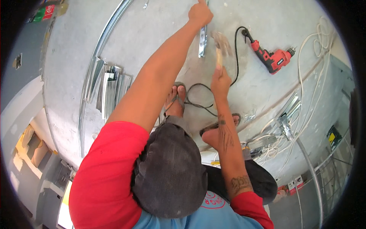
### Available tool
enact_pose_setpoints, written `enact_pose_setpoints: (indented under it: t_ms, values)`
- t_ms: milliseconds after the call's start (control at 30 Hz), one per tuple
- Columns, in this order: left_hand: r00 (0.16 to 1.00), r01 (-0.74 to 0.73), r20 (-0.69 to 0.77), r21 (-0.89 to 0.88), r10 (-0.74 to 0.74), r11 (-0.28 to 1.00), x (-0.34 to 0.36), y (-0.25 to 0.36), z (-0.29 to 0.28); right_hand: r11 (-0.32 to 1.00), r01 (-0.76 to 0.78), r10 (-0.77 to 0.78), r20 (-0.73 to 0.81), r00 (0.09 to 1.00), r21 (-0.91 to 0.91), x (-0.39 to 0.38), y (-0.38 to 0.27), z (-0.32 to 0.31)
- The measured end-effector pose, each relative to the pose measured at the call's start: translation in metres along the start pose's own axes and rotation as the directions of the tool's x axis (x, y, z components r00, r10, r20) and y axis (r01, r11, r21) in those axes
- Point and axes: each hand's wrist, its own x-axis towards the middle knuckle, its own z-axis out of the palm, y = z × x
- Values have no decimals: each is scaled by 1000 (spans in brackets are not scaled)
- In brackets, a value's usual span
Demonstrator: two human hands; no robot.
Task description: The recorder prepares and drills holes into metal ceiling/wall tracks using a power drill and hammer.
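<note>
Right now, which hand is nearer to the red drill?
Right. The right hand, gripping a hammer, is left of the red drill and lower in the picture; the left hand, at a metal strip, is farther left and higher up.

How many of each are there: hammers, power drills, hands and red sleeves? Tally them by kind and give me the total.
Hammers: 1, the wooden-handled hammer in the right hand
Power drills: 1, the red and black drill on the floor
Hands: 2, the right hand and the left hand
Red sleeves: 2, left sleeve and right sleeve
Total: 6
</note>
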Motion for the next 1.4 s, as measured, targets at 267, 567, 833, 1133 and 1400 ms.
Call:
enact_pose_setpoints:
  t_ms: [267, 567, 833, 1133, 1400]
  values:
    - [1000, 10, -12, -4, -10, 1000, 5, -2, 1, 996, -20, 21, -16, 1000, 83, -3, -5, -9]
    - [994, 4, -106, 46, 1, 999, 20, -28, -10, 999, -36, 35, 35, 999, 10, 4, -21, -2]
    - [997, 60, 52, -223, -50, 973, 13, -26, -50, 981, -153, 141, -99, 985, -118, -17, 3, -37]
    - [850, -92, -66, -996, 522, 23, -105, 64, -203, 782, -460, 259, -452, 854, -421, -50, 112, -133]
    - [715, -119, -241, -967, 657, -225, -187, 160, -293, 748, 397, -325, -227, 918, 532, -76, -116, -244]
